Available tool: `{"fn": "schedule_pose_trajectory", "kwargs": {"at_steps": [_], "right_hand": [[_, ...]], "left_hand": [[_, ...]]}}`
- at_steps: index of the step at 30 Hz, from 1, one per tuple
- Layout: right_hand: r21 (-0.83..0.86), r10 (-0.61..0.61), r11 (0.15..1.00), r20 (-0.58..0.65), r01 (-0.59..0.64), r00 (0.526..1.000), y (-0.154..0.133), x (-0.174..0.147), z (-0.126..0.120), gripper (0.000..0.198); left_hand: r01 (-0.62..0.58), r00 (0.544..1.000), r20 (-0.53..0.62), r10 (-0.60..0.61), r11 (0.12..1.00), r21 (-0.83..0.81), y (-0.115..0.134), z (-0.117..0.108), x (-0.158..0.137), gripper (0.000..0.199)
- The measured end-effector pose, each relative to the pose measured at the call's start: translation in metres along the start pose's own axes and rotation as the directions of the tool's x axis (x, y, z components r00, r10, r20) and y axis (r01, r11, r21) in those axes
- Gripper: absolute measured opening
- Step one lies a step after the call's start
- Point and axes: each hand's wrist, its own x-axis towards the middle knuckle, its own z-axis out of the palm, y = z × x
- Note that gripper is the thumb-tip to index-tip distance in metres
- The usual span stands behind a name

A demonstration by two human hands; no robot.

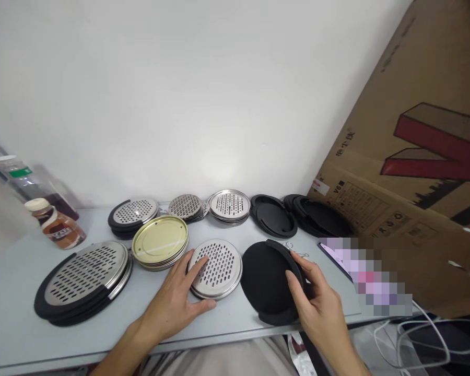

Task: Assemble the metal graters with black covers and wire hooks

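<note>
A round metal grater disc (216, 266) with rows of slots lies near the front edge of the table, other metal rims showing beneath it. My left hand (180, 295) is spread at its left side, index finger on the slotted face, thumb by the near edge. To its right sits a black round holder (264, 279) with a raised partial rim. My right hand (317, 295) grips that rim on its right side, thumb on the inside and fingers outside. A stack of gold-coloured round lids (160, 240) stands left of the disc.
Black-rimmed grater discs (86, 274) are stacked at left. Along the wall are more slotted discs (230, 204), a dark-patterned disc stack (185, 207) and black holders (274, 216). Two bottles (57, 224) stand far left. A phone-like device (339, 256) leans by a large carton (415, 209).
</note>
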Motion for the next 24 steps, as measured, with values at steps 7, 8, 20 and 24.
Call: {"fn": "schedule_pose_trajectory", "kwargs": {"at_steps": [7, 8, 20, 24], "right_hand": [[0.224, 0.202, 0.936, 0.292, -0.272, 0.935, -0.001, 0.007, 0.029, 0.066], [0.221, 0.187, 0.936, 0.353, -0.276, 0.917, -0.001, 0.008, 0.033, 0.070], [0.083, -0.074, 0.996, 0.544, 0.034, 0.836, -0.010, 0.016, 0.019, 0.103], [0.092, -0.042, 0.996, 0.569, -0.012, 0.821, -0.012, 0.016, 0.021, 0.103]], "left_hand": [[-0.068, 0.997, 0.030, 0.068, 0.998, 0.000, 0.001, -0.001, -0.001, 0.082], [-0.075, 0.996, 0.040, 0.075, 0.997, -0.004, 0.000, -0.002, -0.001, 0.083], [-0.096, 0.994, 0.052, 0.098, 0.995, -0.042, -0.001, -0.005, 0.001, 0.076], [-0.103, 0.993, 0.048, 0.107, 0.992, -0.065, 0.004, -0.005, 0.006, 0.078]]}}
